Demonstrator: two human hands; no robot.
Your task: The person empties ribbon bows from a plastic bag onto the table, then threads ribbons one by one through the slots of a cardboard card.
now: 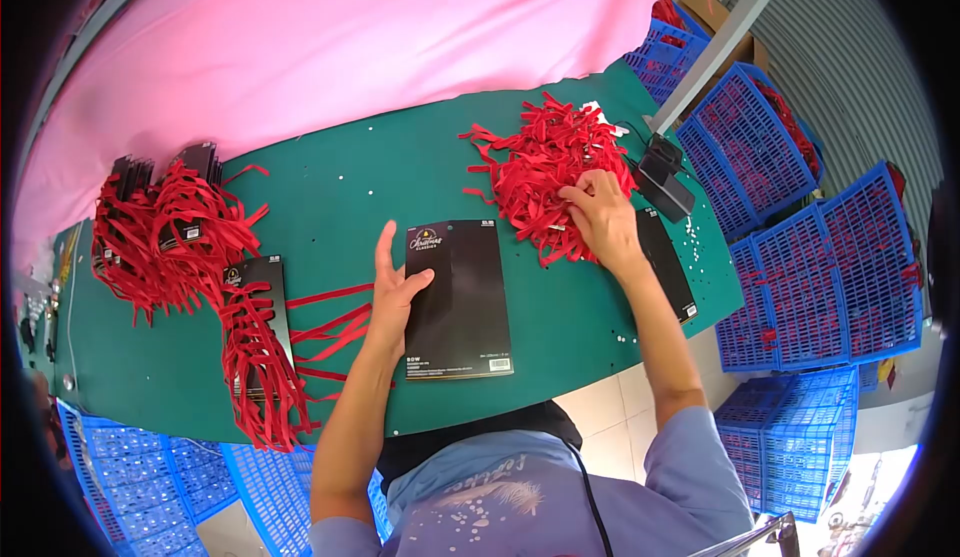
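Note:
My left hand (394,295) is at the left edge of a black printed card (458,302) on the green table, its thumb over the front and its index finger stretched upward. The other fingers are hidden under the card. My right hand (603,219) dips into a tangled pile of red ribbons (545,162), thumb and forefinger pinched on ribbon. To the left of my left hand lies a black card wound with red ribbon loops (262,342). Loose red ribbon strips (335,332) reach from it to beneath my left wrist.
Stacks of ribboned cards (180,212) stand at the table's left. Another black card (665,267) lies by my right forearm, with a black device (663,179) behind. Blue crates (830,282) line the right side; more (150,477) sit lower left. Pink cloth (350,47) borders the green table (340,197).

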